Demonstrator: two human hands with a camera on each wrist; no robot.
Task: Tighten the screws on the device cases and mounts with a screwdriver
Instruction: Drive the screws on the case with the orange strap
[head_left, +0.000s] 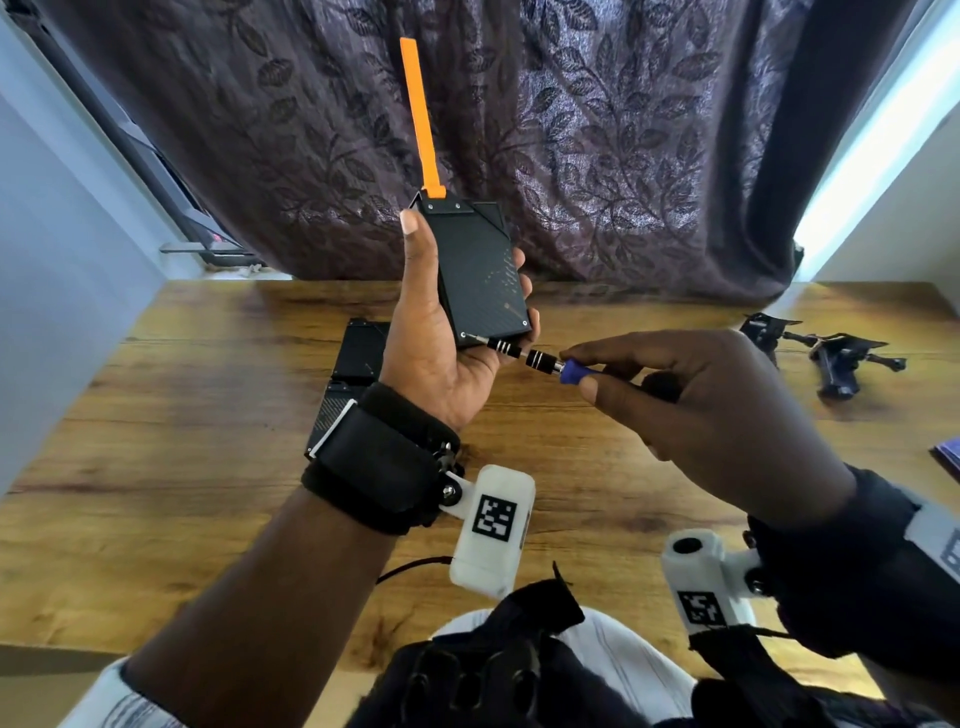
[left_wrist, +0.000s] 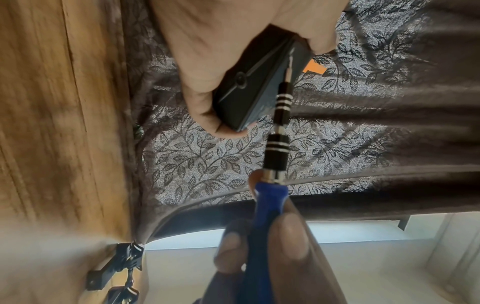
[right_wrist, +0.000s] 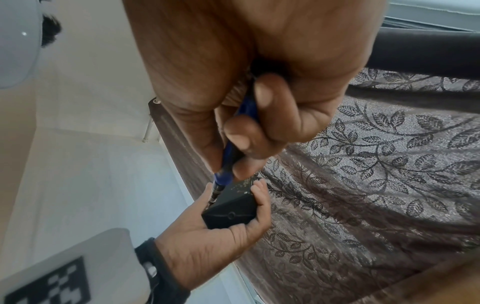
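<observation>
My left hand (head_left: 441, 332) holds a black device case (head_left: 480, 270) upright above the table, thumb on its left edge and fingers curled round its right edge. An orange strap (head_left: 418, 114) sticks up from the case's top. My right hand (head_left: 675, 395) pinches the blue handle of a screwdriver (head_left: 524, 356). Its tip sits on the screw at the case's lower left corner. The left wrist view shows the case (left_wrist: 254, 92) in my palm and the screwdriver (left_wrist: 278, 139) shaft meeting it. The right wrist view shows the screwdriver (right_wrist: 233, 148) between my fingers, pointing down at the case (right_wrist: 231, 207).
Two more black cases (head_left: 358, 358) lie on the wooden table (head_left: 182, 467) behind my left wrist. Black mounts (head_left: 831, 358) lie at the far right of the table. A dark leaf-patterned curtain (head_left: 597, 130) hangs behind the table.
</observation>
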